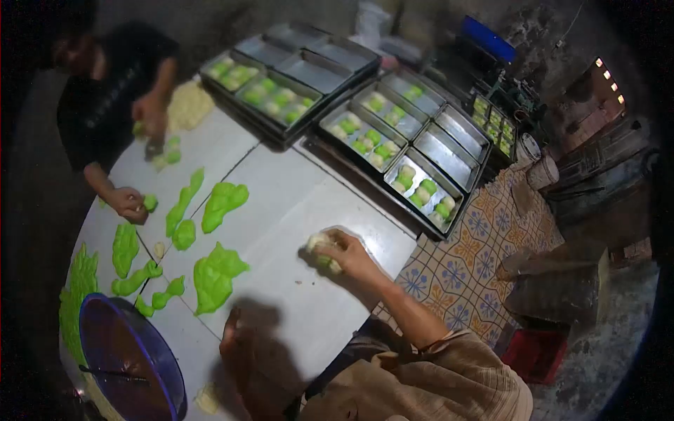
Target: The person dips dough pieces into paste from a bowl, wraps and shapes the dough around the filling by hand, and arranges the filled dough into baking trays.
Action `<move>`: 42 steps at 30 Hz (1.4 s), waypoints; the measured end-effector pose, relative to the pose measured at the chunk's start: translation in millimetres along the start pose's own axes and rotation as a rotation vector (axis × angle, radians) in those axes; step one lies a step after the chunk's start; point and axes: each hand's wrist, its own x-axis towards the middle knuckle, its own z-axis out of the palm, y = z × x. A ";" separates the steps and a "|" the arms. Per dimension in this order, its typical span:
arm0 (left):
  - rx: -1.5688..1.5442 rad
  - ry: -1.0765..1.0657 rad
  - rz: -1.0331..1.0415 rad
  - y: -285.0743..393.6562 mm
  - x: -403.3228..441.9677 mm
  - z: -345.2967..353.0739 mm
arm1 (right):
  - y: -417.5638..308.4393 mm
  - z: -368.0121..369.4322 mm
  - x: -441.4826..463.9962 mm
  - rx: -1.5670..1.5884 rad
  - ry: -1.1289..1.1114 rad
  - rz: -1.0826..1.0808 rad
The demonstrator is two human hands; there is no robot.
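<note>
My right hand [349, 254] is closed around dough balls at the right part of the white table [295, 203]. A white dough ball [320, 241] shows at the fingertips, with green dough [323, 260] just below it. Nearer to me, my left hand [234, 340] hangs over the table in shadow, and its fingers are too dark to make out. Beyond it lies a large flat piece of green dough [216, 278]. More green dough pieces [225, 205] are spread across the left side, with a small pale lump [159, 250] among them.
A purple-rimmed basin [179, 382] stands at lower left. Across the table a person [116, 91] handles green dough beside a pale dough mass [189, 105]. Divided metal pans [453, 156] with green and white balls sit past the far edge. A red crate [537, 354] rests on the floor.
</note>
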 end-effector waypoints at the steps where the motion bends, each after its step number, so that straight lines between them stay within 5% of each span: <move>1: 0.005 0.002 -0.008 3.3 -0.4 3.5 | -22.2 -26.8 12.3 0.128 0.064 0.003; 2: 0.003 0.009 -0.018 5.4 -0.7 5.4 | 22.7 -75.4 66.0 -0.060 0.251 -0.174; 6: 0.011 0.026 -0.054 18.5 7.2 18.4 | -47.5 -185.4 146.4 -0.285 0.676 -0.323; 9: 0.012 0.033 -0.081 25.9 14.1 26.8 | -30.7 -293.3 236.0 -0.608 0.718 -0.542; 11: 0.015 0.039 -0.088 31.5 17.5 32.9 | -40.6 -316.7 255.4 -1.194 0.789 -0.531; 14: 0.029 0.058 -0.085 39.8 25.8 39.7 | -65.9 -312.9 253.0 -1.372 0.574 -0.252; 18: 0.030 0.041 -0.111 58.3 43.1 44.4 | -73.6 -325.3 280.9 -1.549 0.762 -0.148; 23: 0.036 0.076 -0.090 53.8 51.7 58.0 | -70.7 -329.5 277.4 -1.567 0.713 -0.057; 26: 0.071 0.040 -0.194 87.1 57.1 58.2 | -77.3 -314.9 254.7 -1.436 0.780 -0.377; 29: -0.088 -0.010 -0.238 83.6 69.0 55.1 | -72.2 -309.5 260.0 -1.425 0.558 -0.415; 32: -0.035 0.015 -0.058 44.8 68.3 62.8 | -71.3 -310.3 257.6 -1.528 0.328 -0.392; 35: -0.354 0.015 -0.175 20.1 71.2 68.5 | -83.8 -319.2 245.2 -1.558 0.225 -0.278; 39: -0.155 -0.016 -0.164 13.6 80.6 71.3 | -81.9 -341.9 264.1 -1.660 -0.013 -0.267; 42: -0.114 -0.023 -0.165 36.4 82.5 68.1 | -101.2 -322.8 257.6 -1.511 0.224 -0.280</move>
